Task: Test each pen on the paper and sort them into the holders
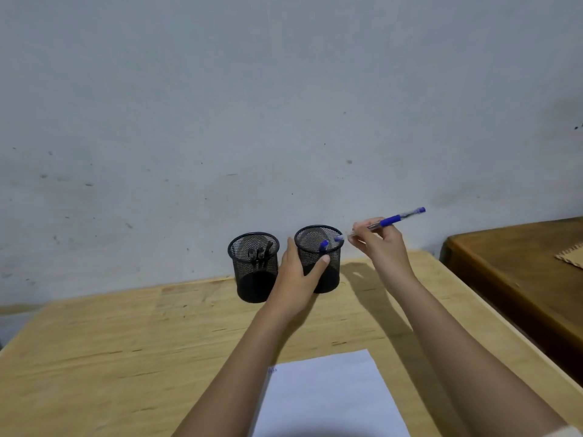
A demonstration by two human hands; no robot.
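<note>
While my right grip [375, 239] pinches the blue pen [389, 221] between thumb and fingertips near its writing end, the capped tail points up and to the right and the tip aims down-left at the mouth of the right holder [318, 258], just beside its rim; I hold it slanted like this, I judge, so it can slide in tip-first beside the blue pen already standing there [324, 246]. My left grip [298, 279] is wrapped around that holder's side, thumb pressed on the mesh front and fingers reaching behind, which should keep the light cup from tipping or skating when the pen drops in. Just left of it, near but apart, the left holder [254, 266] carries a few dark pens [260, 252], so the sorting looks to go by ink colour, blue to the right. Both forearms stretch forward from the bottom edge, the right wrist bent and raised above the cup, the left lying lower toward the tabletop [94, 348]. Nearest me lies the paper [328, 395], with a small scribble at its top left corner. Behind everything is a plain grey wall [220, 105].
</note>
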